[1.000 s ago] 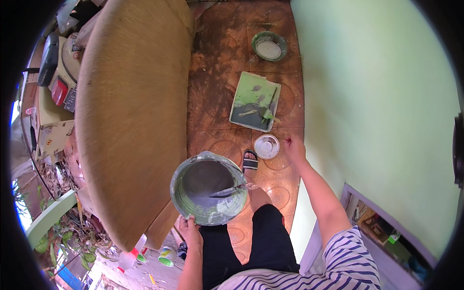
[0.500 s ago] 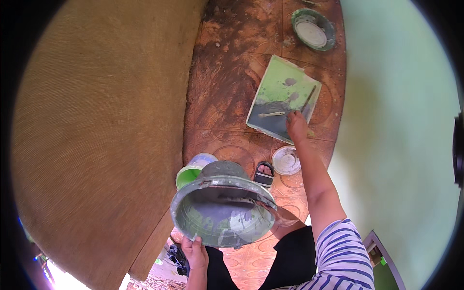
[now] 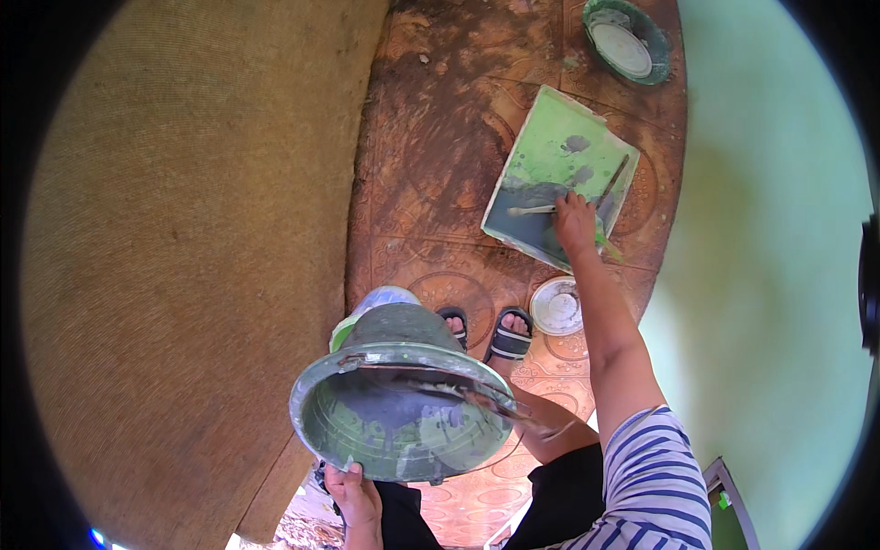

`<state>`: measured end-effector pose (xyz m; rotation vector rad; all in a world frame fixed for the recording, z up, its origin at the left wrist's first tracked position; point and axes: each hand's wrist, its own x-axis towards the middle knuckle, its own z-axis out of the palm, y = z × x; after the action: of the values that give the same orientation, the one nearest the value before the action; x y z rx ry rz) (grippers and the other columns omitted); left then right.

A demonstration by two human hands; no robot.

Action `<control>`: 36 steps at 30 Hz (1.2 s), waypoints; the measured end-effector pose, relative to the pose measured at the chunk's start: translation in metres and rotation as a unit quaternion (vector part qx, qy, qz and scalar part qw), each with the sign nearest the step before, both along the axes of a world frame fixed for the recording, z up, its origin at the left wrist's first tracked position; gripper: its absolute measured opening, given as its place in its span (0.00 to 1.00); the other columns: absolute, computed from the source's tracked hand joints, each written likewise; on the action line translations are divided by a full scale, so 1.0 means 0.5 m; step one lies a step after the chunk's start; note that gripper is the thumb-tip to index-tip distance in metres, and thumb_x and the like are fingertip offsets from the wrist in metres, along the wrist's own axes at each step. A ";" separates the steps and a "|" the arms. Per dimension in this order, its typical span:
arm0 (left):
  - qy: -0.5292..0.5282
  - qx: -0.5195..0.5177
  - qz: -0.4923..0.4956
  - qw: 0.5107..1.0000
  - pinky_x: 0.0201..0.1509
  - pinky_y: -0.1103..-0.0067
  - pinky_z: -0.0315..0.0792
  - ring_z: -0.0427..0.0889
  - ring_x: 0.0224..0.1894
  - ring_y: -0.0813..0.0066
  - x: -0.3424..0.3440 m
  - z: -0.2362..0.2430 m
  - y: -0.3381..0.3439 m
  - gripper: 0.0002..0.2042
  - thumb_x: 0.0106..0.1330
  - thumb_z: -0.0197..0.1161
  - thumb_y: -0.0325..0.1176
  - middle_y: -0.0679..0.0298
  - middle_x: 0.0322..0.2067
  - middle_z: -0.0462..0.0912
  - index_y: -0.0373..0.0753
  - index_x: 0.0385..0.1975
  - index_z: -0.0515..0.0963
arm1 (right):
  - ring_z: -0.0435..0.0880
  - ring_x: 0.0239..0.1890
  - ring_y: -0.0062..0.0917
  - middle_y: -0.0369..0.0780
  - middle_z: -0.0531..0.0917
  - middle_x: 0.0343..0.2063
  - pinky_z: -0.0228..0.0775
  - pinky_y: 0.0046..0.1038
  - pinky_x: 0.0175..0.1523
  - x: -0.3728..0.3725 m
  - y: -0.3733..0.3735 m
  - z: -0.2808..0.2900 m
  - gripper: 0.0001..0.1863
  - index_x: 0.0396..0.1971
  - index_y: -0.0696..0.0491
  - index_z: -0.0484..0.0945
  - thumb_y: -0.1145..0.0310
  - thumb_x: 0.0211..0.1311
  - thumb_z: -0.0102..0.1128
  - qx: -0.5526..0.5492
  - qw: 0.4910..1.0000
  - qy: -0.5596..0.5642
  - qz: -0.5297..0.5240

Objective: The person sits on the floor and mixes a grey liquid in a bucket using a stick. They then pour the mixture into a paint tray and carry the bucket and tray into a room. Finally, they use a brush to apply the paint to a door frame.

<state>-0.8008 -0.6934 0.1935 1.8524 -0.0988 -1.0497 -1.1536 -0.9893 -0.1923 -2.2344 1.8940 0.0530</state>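
My left hand (image 3: 356, 495) grips the near rim of a grey-green bucket (image 3: 417, 445), thumb over the edge. The bucket is tilted with its mouth toward me, and grey wet residue coats its inside. Stretched far forward, my right hand (image 3: 576, 225) is closed on the end of a small pale-handled paintbrush (image 3: 532, 211). That brush lies over a light green tray (image 3: 559, 133) on the floor, whose near part is covered with dark grey liquid. A thin dark stick (image 3: 616, 176) rests along the tray's right side.
A round white lid (image 3: 556, 306) lies between the tray and my sandalled foot (image 3: 511, 335). Farther off, a green basin (image 3: 653, 46) holds a white disc. Partly hidden behind the bucket is a white-and-green pail (image 3: 385, 298). A brown woven surface (image 3: 202, 257) rises left, a pale green wall (image 3: 770, 229) right.
My right hand has closed on the paintbrush's handle end. The tilted bucket has shifted left and slightly down in view with my left hand. A second foot now shows.
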 end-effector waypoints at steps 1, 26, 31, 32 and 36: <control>-0.002 0.004 0.004 1.000 0.57 0.72 0.71 0.78 0.50 0.69 0.000 0.000 0.000 0.21 0.60 0.63 0.32 0.60 0.47 0.78 0.34 0.52 0.70 | 0.76 0.45 0.36 0.41 0.77 0.35 0.65 0.40 0.48 0.001 -0.004 -0.003 0.06 0.32 0.50 0.78 0.70 0.53 0.58 0.006 1.000 0.009 0.003; 0.025 -0.005 0.015 1.000 0.58 0.75 0.70 0.78 0.49 0.70 -0.029 0.016 -0.031 0.21 0.60 0.66 0.32 0.62 0.47 0.79 0.32 0.51 0.71 | 0.76 0.45 0.35 0.40 0.78 0.35 0.63 0.39 0.50 -0.007 -0.014 -0.002 0.10 0.34 0.51 0.76 0.70 0.50 0.63 0.003 0.996 0.017 0.086; 0.018 -0.007 0.018 1.000 0.57 0.75 0.69 0.78 0.49 0.71 -0.030 0.016 -0.034 0.21 0.60 0.66 0.32 0.62 0.47 0.78 0.32 0.51 0.71 | 0.77 0.45 0.37 0.41 0.79 0.35 0.65 0.40 0.49 -0.009 -0.019 0.035 0.06 0.31 0.52 0.77 0.70 0.52 0.62 0.051 0.995 -0.050 0.073; 0.019 -0.005 0.016 1.000 0.57 0.74 0.70 0.78 0.49 0.70 -0.026 0.016 -0.026 0.21 0.60 0.65 0.31 0.62 0.48 0.78 0.33 0.53 0.70 | 0.77 0.45 0.37 0.41 0.79 0.35 0.65 0.40 0.49 -0.010 -0.019 0.053 0.06 0.31 0.52 0.78 0.70 0.53 0.62 0.056 0.993 -0.075 0.075; 0.030 -0.001 0.010 0.999 0.57 0.72 0.73 0.79 0.50 0.69 -0.020 0.008 -0.002 0.22 0.61 0.62 0.30 0.60 0.49 0.78 0.34 0.55 0.68 | 0.78 0.44 0.39 0.44 0.79 0.34 0.69 0.40 0.48 -0.040 -0.008 0.104 0.08 0.35 0.54 0.82 0.68 0.58 0.62 0.082 0.983 -0.166 0.011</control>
<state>-0.8109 -0.6944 0.1976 1.8155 -0.0455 -1.0907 -1.1736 -0.9936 -0.1404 -2.0103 1.6269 -0.1464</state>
